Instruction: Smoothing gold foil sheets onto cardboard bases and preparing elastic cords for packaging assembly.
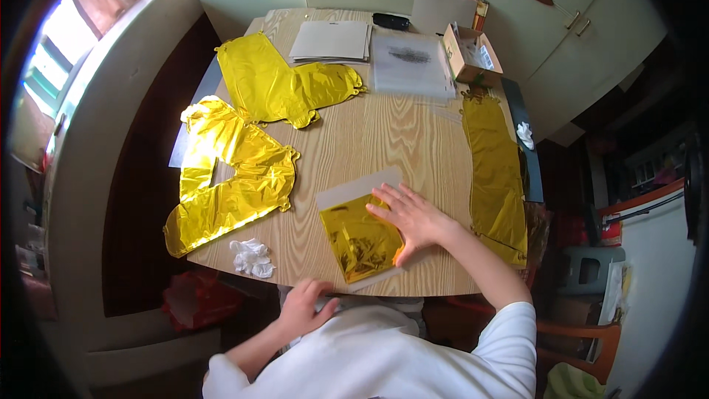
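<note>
A gold foil balloon folded into a flat square [358, 240] lies on a pale card sheet [358, 186] near the table's front edge. My right hand [410, 222] rests on the foil's right side with fingers spread, its thumb at the lower right edge. Close to my body, my left hand [306, 307] is at the table's front edge, fingers loosely bent, thumb apart and nothing visible in it. To the left lie two unfolded gold foil balloons, a shiny one [244, 155] and a duller one [255, 74]. Another long gold foil balloon [493, 170] lies along the right edge.
Crumpled white tissue [252, 258] sits at the front left edge. Farther back are a stack of grey-white cards [331, 41], clear plastic sleeves [410, 74], a black case [391, 21] and an open cardboard box [473, 66]. A white scrap [525, 135] lies at the right edge.
</note>
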A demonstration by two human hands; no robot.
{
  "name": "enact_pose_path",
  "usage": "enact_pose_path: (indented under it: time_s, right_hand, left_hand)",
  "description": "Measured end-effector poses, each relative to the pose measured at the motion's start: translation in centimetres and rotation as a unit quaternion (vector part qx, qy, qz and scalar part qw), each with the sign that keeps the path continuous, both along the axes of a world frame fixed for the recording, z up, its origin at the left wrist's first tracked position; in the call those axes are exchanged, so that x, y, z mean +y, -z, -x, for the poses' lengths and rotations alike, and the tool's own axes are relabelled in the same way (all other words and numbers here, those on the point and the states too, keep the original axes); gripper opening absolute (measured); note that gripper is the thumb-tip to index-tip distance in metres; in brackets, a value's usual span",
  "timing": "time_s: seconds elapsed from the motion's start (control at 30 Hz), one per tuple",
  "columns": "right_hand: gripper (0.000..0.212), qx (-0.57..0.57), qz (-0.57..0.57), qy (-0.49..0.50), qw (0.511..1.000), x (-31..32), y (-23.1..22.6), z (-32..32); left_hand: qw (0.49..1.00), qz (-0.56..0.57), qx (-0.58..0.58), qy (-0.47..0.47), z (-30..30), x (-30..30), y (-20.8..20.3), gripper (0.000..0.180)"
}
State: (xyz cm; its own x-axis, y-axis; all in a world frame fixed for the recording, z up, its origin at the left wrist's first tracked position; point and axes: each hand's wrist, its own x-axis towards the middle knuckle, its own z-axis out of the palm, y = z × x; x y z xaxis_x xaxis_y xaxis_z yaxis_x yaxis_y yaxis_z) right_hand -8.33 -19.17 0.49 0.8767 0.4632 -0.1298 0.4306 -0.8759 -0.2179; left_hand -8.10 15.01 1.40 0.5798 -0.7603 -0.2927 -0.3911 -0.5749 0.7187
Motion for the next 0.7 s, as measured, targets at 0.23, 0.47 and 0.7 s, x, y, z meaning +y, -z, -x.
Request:
enact_pose_path:
  time_s: [0.23, 0.47, 0.7]
  right_hand:
    - [0.126, 0.058, -0.031, -0.089, 0.994, 5.3, -1.2, -0.3]
    - [0.119, 0.099, -0.163, -0.141, 0.972, 6.3, -0.5, -0.7]
    - [0.077, 0.010, -0.233, 0.195, 0.953, -3.8, -0.6, -11.8]
  left_hand:
    - [0.768, 0.196, 0.555, -0.255, 3.7, 2.4, 4.5, 0.041]
    - [0.714, 0.179, 0.586, -0.339, 4.7, -0.2, 4.5, 0.042]
    - [0.829, 0.233, 0.421, -0.286, 3.7, 0.6, 6.2, 0.032]
